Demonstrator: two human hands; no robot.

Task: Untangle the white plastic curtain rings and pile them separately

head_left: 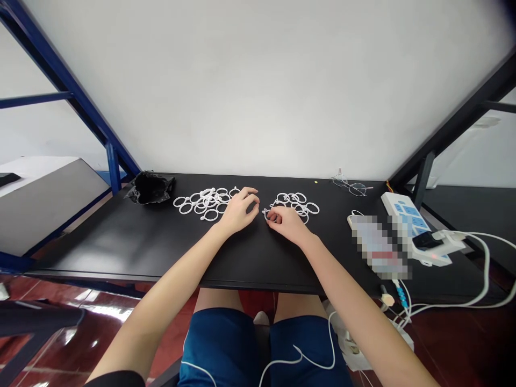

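Note:
Two loose groups of white curtain rings, each ring with a small eyelet, lie on the black desk. My left hand rests at the right edge of the left pile of rings, its fingers curved and apart with nothing visible between them. Beside the right pile of rings, my right hand is closed, thumb and fingertips pinching a white curtain ring at the pile's left side. That hand covers part of the ring and some of the pile.
An open black plastic bag stands at the back left. Eyeglasses lie at the back right. A phone, blurred out, sits near a power strip with white cables. A wall rises behind the desk, with blue frame bars at left.

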